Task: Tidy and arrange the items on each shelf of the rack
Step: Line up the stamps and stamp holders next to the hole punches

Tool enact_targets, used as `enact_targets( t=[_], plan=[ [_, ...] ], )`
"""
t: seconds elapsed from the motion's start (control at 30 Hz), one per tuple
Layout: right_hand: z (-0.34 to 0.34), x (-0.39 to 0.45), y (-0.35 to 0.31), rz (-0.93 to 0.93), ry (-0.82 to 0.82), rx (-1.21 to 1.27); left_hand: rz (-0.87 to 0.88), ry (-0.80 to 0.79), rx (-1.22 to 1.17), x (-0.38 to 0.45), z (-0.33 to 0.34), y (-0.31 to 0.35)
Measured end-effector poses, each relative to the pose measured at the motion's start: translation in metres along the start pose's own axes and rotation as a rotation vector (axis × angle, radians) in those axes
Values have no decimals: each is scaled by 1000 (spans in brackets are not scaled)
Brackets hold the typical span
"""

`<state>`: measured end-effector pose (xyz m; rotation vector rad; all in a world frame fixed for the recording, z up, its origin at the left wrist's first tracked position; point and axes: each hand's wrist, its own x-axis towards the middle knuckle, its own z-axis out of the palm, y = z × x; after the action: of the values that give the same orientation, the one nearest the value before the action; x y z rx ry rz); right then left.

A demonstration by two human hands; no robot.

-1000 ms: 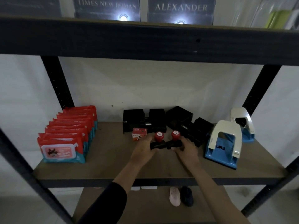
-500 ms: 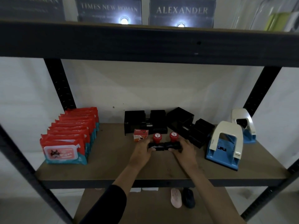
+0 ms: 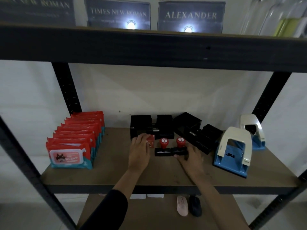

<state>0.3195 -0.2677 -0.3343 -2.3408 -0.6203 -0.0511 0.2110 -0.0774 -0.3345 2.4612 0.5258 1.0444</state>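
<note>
Two black stamps with red knobs stand side by side mid-shelf, the left stamp [image 3: 163,149] and the right stamp [image 3: 180,147]. My right hand [image 3: 191,157] grips the base of the right stamp between thumb and fingers. My left hand [image 3: 139,151] has left the stamps and lies with straight fingers against a small red box [image 3: 150,139] just left of them. Behind stand black tape dispensers [image 3: 152,127] [image 3: 197,132]. A row of red wet-wipe packs [image 3: 73,146] fills the left side, and two blue and cream hole punches [image 3: 232,150] [image 3: 253,130] the right.
The brown shelf board [image 3: 166,176] has bare room at the front. Black rack posts [image 3: 66,90] [image 3: 272,97] stand at the back corners. Dark boxes with printed titles [image 3: 191,15] sit on the shelf above. A pink mouse [image 3: 182,205] and a black mouse [image 3: 195,205] lie on the shelf below.
My left hand let go of the left stamp and moved left and back to the small red box. The two stamps stand together, the right hand still on the right one.
</note>
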Motion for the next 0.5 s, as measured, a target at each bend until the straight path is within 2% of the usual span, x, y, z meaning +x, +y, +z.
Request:
enact_targets(
  t=[0.17,0.5],
  plan=[
    [0,-1,0,-11,-1,0,71,-132,204,4,2,-15],
    [-1,-1,-1,0,-32,-50,70,-179,166,18,-11,-19]
  ],
)
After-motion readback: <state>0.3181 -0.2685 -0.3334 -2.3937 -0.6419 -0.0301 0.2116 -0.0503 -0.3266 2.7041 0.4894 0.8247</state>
